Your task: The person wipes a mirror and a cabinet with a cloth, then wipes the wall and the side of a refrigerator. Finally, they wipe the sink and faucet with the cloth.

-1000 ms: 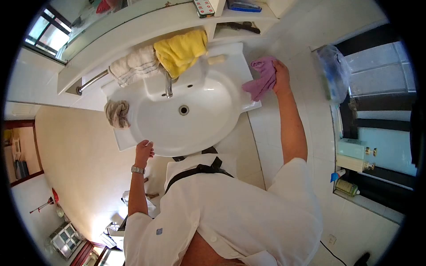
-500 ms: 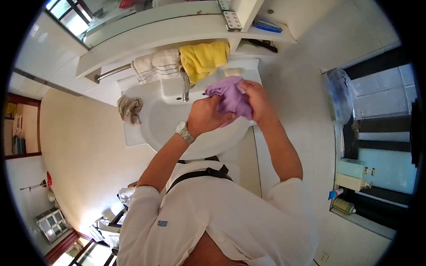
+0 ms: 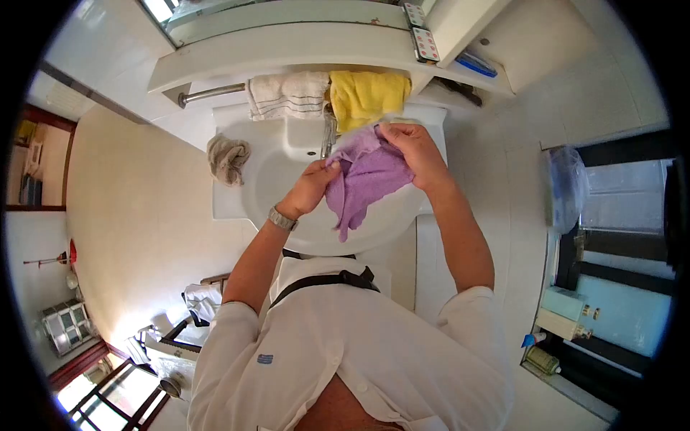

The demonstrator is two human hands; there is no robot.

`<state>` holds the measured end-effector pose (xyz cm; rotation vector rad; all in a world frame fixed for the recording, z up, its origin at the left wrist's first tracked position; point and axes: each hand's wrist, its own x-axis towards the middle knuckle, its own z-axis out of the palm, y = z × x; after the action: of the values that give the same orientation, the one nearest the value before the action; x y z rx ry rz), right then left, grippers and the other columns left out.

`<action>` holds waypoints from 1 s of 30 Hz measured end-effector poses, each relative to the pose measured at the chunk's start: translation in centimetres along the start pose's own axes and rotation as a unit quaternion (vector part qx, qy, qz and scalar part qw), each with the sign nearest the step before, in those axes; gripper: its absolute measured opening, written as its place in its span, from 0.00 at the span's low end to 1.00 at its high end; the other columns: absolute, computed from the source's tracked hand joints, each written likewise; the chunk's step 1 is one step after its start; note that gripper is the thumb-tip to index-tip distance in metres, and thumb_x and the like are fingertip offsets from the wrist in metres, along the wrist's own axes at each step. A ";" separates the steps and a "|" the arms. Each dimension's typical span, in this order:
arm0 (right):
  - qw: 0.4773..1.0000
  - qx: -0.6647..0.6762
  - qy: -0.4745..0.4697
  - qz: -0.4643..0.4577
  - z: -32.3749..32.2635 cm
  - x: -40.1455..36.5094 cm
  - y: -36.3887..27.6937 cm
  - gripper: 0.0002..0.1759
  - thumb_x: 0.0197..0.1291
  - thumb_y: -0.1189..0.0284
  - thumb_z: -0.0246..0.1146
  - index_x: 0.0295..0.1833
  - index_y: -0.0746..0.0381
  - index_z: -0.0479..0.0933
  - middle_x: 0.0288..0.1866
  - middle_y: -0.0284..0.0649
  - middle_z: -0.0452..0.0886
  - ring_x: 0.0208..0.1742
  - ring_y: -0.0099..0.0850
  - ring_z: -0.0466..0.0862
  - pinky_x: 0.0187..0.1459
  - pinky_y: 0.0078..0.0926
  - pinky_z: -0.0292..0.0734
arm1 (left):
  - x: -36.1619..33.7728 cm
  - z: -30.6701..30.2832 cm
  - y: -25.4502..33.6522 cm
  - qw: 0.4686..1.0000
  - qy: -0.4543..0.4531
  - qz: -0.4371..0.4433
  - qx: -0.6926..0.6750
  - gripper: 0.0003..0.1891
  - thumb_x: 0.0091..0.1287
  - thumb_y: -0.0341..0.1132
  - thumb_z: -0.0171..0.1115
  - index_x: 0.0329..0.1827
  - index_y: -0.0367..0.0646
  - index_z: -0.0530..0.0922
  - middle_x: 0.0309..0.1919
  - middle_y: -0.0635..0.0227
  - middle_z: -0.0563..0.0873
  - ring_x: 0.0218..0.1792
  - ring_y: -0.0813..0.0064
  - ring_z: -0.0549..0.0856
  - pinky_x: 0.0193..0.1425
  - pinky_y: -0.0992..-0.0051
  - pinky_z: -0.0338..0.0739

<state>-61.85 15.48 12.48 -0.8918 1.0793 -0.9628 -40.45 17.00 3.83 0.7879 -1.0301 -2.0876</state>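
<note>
A person in a white shirt stands at a white washbasin (image 3: 262,188), seen from above. Both hands hold a purple cloth (image 3: 368,185) spread over the bowl, just in front of the chrome tap (image 3: 329,133). The left hand (image 3: 310,187), with a wristwatch (image 3: 282,218) on its wrist, is closed around the cloth's left edge. The right hand (image 3: 415,154) pinches the cloth's upper corner between fingers and thumb, higher and nearer the wall. The cloth hangs between them, its lower end drooping towards the basin's front rim.

A crumpled beige rag (image 3: 228,158) lies on the basin's left edge. Behind the tap, a white striped towel (image 3: 287,95) and a yellow towel (image 3: 368,97) hang side by side on a metal rail (image 3: 210,93) under a white shelf (image 3: 287,50). A blister pack of pills (image 3: 425,43) rests on the shelf. Well off to the right, a clear plastic bag (image 3: 568,188) hangs near a window.
</note>
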 end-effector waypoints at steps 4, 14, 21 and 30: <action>0.999 -0.009 0.030 -0.018 -0.1 0.7 -0.8 0.13 0.63 0.65 0.60 0.41 0.66 0.81 0.34 0.33 0.82 0.31 0.19 0.79 0.35 0.19 0.76 | 1.4 -5.1 -3.4 0.992 0.078 0.057 -0.080 0.21 0.71 0.40 0.46 0.61 0.34 0.68 0.54 0.60 0.79 0.55 0.67 0.77 0.63 0.68 0.68; 0.992 0.031 0.077 -0.098 -1.7 -0.9 -4.1 0.15 0.63 0.64 0.60 0.42 0.66 0.79 0.35 0.35 0.82 0.33 0.20 0.79 0.36 0.19 0.76 | -1.8 -7.3 2.4 0.933 0.126 0.134 -0.308 0.17 0.68 0.39 0.47 0.53 0.39 0.75 0.49 0.63 0.82 0.53 0.68 0.79 0.62 0.66 0.69; 0.995 0.031 0.016 -0.095 -1.2 -1.7 -4.7 0.13 0.64 0.66 0.60 0.42 0.66 0.80 0.36 0.36 0.82 0.33 0.22 0.80 0.36 0.20 0.76 | -2.8 -6.4 5.0 0.977 0.091 0.172 -0.091 0.14 0.64 0.35 0.59 0.49 0.37 0.77 0.42 0.67 0.84 0.43 0.76 0.81 0.49 0.74 0.77; 0.907 -0.404 -0.072 -0.098 0.2 -4.4 -4.2 0.21 0.44 0.68 0.71 0.45 0.64 0.78 0.35 0.38 0.82 0.36 0.29 0.80 0.40 0.28 0.75 | -5.0 -6.6 5.9 0.868 0.215 0.308 0.324 0.04 0.60 0.23 0.57 0.27 0.36 0.75 0.20 0.77 0.76 0.23 0.86 0.69 0.24 0.79 0.66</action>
<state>-63.24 18.28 17.69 -1.7483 1.2923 -0.5726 -30.82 15.35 6.51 1.0085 -1.4901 -0.9529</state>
